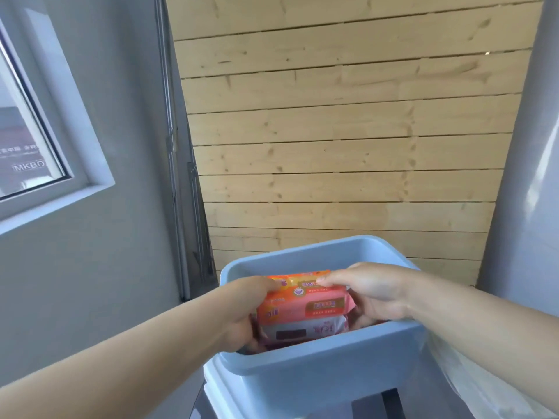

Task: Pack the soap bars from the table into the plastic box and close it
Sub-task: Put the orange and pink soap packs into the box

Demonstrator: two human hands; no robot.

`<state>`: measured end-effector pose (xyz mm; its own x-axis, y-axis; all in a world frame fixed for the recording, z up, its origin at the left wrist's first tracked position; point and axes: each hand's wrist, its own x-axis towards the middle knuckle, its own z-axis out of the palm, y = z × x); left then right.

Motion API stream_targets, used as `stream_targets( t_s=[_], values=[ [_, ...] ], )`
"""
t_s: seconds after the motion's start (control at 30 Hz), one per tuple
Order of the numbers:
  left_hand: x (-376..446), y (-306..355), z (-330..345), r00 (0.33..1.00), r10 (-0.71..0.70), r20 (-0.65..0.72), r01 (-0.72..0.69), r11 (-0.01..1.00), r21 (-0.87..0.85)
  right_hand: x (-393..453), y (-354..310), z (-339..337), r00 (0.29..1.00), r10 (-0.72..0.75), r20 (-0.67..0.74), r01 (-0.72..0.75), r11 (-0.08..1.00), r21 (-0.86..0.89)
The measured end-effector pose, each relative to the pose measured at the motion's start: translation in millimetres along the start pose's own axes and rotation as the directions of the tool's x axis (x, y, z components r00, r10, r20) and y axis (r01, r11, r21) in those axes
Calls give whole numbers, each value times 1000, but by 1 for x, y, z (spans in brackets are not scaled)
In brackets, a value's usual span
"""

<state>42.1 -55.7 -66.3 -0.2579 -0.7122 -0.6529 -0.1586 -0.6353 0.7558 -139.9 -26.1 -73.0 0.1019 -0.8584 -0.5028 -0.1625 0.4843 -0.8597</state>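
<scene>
A light blue plastic box (317,358) stands open in front of me, low in the view. Both hands hold a pink and orange wrapped soap pack (302,306) inside the box's opening. My left hand (248,313) grips its left end, thumb on top. My right hand (375,294) grips its right end, fingers over the top edge. Under it lies a white and pink soap pack (302,331), partly hidden. The box's floor is out of sight.
A wooden plank wall (332,131) rises straight behind the box. A grey wall with a window (27,140) is at the left. White plastic sheeting (472,382) lies at the box's right side. A grey panel (526,176) stands on the right.
</scene>
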Motion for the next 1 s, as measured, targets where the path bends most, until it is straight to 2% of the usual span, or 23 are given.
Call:
stream_targets(
  t_s=[0.1, 0.27, 0.43, 0.53, 0.6, 0.67, 0.7, 0.83, 1.0],
  values=[
    [2, 1, 0, 999, -33, -26, 33, 999, 9, 8, -4, -3, 997, 33, 67, -31, 999, -34],
    [-4, 0, -6, 1000, 11, -21, -8, 991, 137, 15, 0, -7, 993, 48, 106, -43, 998, -50],
    [-9, 2, -9, 999, 37, 34, -48, 919, 391, 17, 13, 0, 978, 29, 205, -30, 1000, 2],
    [-12, 8, -8, 994, 105, 41, -108, 772, 627, 17, 14, 5, 964, 69, 258, -28, 987, -160],
    [-16, 13, -6, 983, 174, 50, -149, 624, 767, 16, 12, 9, 984, 63, 166, -6, 946, -325],
    [-15, 16, -6, 959, 277, 63, -181, 428, 885, 12, 9, 9, 1000, -18, 0, 15, 833, -553],
    [-13, 14, -6, 943, 325, 70, -190, 354, 916, 11, 8, 7, 997, -59, -48, 19, 802, -597],
    [-5, 1, -9, 897, 424, 128, -232, 204, 951, 8, 6, 0, 999, -16, -32, 2, 918, -397],
    [1, 5, -19, 891, 421, 170, -238, 114, 965, 15, 6, 11, 997, 46, 65, -20, 937, -350]
  ],
)
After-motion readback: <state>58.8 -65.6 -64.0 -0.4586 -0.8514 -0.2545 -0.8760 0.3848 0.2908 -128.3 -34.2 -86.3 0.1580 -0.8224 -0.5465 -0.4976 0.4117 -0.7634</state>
